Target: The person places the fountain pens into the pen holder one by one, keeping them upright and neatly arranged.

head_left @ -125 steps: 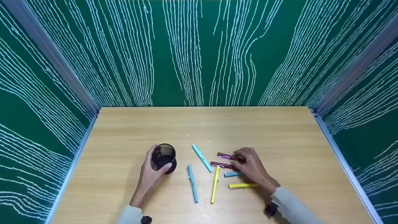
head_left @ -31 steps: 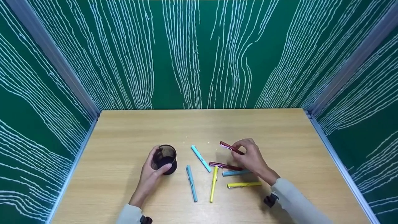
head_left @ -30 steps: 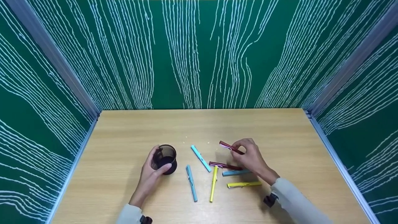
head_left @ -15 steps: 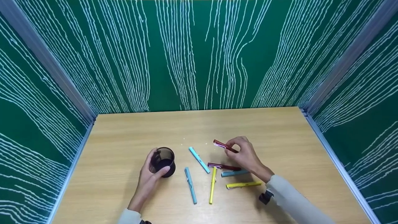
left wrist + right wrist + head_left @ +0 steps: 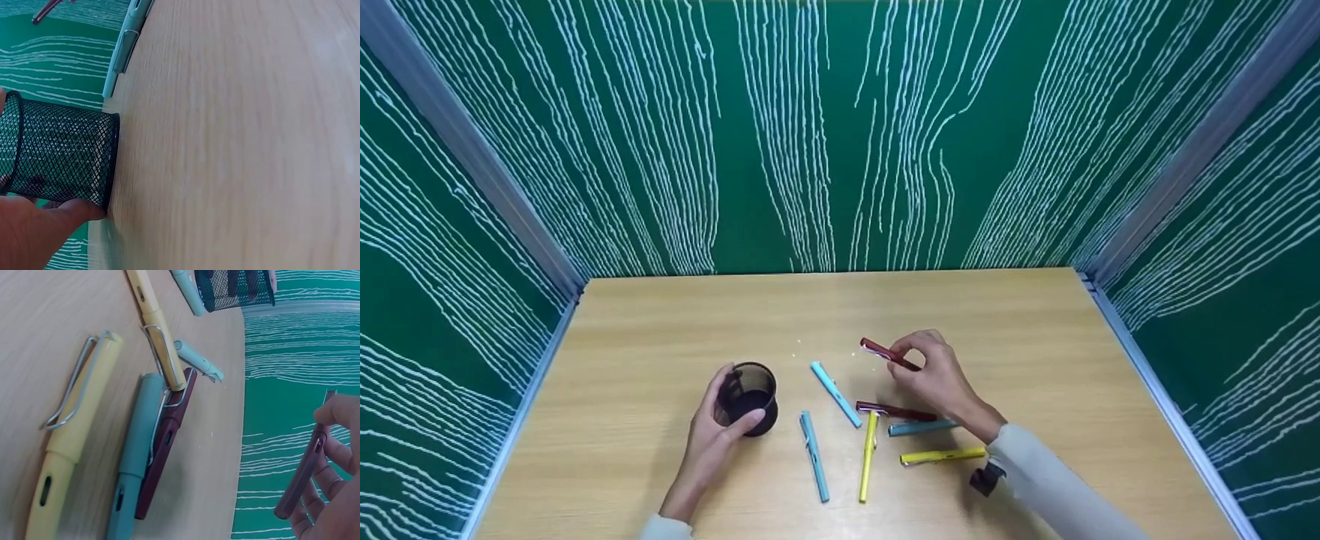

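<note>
My left hand [image 5: 705,442] grips a black mesh pen cup [image 5: 62,149], fingers round the far side and thumb on the near side. The cup stands upright on the table, and no pen shows inside it. Above the table, my right hand [image 5: 941,382] pinches a dark red pen [image 5: 877,349] between thumb and fingers, its free end pointing left. Below that hand lie another dark red pen [image 5: 896,411] and a blue pen [image 5: 919,427], with a yellow pen [image 5: 941,456] nearer me. A second yellow pen [image 5: 868,461] touches or nearly touches the lying red one.
Between the cup and the yellow pens lie a light blue pen [image 5: 836,394] and a blue pen [image 5: 814,457]. The wooden table [image 5: 660,315] is bounded by green walls [image 5: 780,135] with white wavy lines. Small white specks dot the table behind the pens.
My right hand has lifted one dark red pen off the table and carried it a little left. My left hand keeps its hold on the cup. The head view has shifted slightly.
</note>
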Demonstrator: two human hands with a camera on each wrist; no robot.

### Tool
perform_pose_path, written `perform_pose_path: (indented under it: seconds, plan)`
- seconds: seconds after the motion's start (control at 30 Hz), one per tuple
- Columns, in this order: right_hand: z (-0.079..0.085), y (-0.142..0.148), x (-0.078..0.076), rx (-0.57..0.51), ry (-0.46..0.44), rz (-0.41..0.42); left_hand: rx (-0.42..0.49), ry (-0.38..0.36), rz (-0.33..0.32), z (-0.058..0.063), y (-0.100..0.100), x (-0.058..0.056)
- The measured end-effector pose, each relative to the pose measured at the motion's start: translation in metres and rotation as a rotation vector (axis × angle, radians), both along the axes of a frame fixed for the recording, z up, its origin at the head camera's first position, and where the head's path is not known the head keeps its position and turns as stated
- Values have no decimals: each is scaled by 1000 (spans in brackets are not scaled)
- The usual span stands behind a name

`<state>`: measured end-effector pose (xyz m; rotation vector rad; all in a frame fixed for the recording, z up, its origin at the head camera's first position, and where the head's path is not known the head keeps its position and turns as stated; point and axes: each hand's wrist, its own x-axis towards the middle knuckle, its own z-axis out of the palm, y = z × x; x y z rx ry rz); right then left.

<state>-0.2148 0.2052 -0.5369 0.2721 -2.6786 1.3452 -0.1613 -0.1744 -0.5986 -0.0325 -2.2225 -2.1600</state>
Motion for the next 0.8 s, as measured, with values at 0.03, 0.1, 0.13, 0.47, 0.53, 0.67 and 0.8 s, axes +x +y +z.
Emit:
perform_pose_path:
  seconds: [0.03, 0.1, 0.13, 0.47, 0.53, 0.67, 0.8]
  plan:
    - [0, -2, 0, 0, 4, 6, 7, 1, -3, 0, 0, 1]
    - [1, -4, 0, 2, 13, 16, 18, 3, -11, -1, -1, 2]
    - [1, -5, 0, 2, 18, 21, 22, 5, -15, -1, -1, 2]
    - [7, -10, 0, -7, 48, 48, 4, 12, -22, 1, 2, 1]
    - [8, -12, -1, -6, 57, 58, 5, 12, -19, 1, 1, 2]
    - [10, -14, -1, -9, 61, 68, -6, 13, -16, 2, 0, 2]
    - [14, -17, -3, -13, 75, 70, -11, 17, -12, 3, 0, 1]
